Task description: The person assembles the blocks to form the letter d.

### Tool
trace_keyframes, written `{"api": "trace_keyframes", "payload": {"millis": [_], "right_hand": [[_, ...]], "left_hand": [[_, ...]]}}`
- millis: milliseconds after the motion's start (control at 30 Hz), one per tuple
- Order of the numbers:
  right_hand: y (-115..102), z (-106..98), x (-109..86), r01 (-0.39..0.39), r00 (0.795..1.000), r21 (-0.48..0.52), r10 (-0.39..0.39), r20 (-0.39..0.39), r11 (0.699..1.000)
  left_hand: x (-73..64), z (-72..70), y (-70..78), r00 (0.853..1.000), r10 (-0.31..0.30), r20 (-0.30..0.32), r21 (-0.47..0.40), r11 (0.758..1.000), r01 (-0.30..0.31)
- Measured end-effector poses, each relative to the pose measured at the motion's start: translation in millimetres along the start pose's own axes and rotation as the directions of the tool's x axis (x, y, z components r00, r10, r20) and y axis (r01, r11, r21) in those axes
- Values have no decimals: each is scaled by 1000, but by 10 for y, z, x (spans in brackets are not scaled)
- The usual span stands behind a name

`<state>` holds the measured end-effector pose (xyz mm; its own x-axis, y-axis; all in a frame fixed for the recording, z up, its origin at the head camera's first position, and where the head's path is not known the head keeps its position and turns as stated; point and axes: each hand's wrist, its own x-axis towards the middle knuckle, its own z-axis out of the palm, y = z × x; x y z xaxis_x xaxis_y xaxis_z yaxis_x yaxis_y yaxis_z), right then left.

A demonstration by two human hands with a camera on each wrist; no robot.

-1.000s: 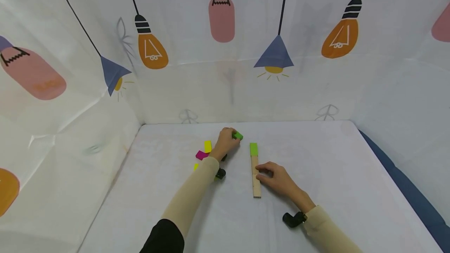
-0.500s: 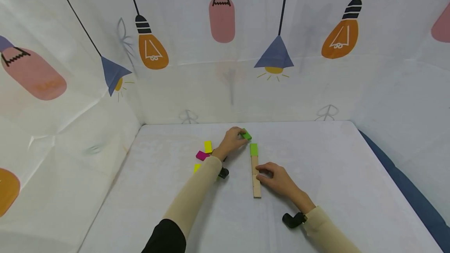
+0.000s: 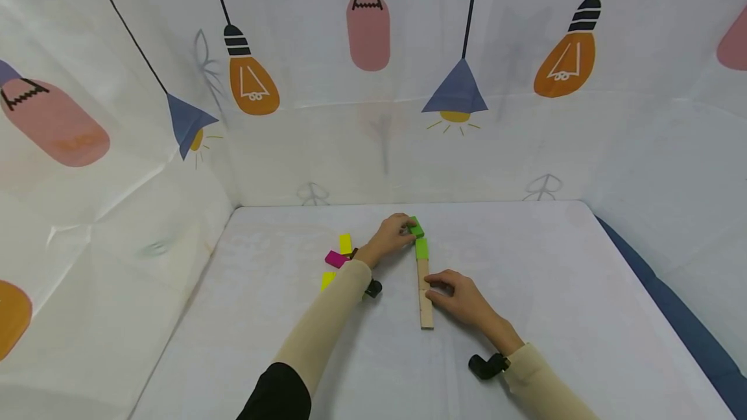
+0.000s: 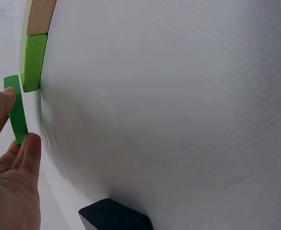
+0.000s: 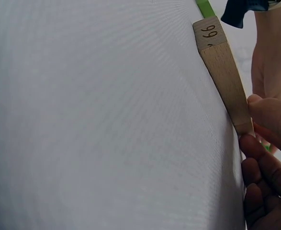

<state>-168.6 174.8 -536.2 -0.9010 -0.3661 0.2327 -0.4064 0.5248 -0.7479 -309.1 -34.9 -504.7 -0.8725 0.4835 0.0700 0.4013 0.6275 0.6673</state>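
My left hand [image 3: 392,236] pinches a green block [image 4: 18,115] between thumb and fingertips, at the far end of a straight row. In the head view the held block overlaps the corner of the row's light green end block [image 3: 422,249]; the left wrist view shows a narrow gap between them. Bare wooden blocks [image 3: 425,300] form the nearer part of this row, and its near end face carries a number. My right hand [image 3: 463,298] rests beside the row, with thumb and index fingertips touching the wood's right side.
Left of the row lie a yellow block [image 3: 345,243], a magenta block [image 3: 335,259] and another yellow block [image 3: 328,279], partly behind my left forearm. A dark block [image 3: 353,253] peeks out by the wrist. White sheeting with printed lamps [image 3: 454,93] rises behind the white table [image 3: 554,290].
My left hand has carried the green block rightward, then slightly nearer, to the row's far end. The right hand and the row have stayed in place.
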Motion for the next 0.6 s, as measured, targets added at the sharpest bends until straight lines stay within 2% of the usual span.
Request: {"api": "trace_keyframes", "payload": {"millis": [167, 367, 600], "right_hand": [[-6, -2, -2, 0, 1000, 1, 0, -1, 1000], [14, 2, -5, 0, 1000, 6, 0, 2, 1000], [30, 10, 2, 8, 1000, 16, -8, -3, 1000]], "left_hand": [[24, 43, -34, 1000, 15, 3, -8, 1000, -15], [28, 57, -27, 1000, -2, 9, -30, 1000, 2], [57, 52, -16, 999, -13, 29, 4, 1000, 13]]}}
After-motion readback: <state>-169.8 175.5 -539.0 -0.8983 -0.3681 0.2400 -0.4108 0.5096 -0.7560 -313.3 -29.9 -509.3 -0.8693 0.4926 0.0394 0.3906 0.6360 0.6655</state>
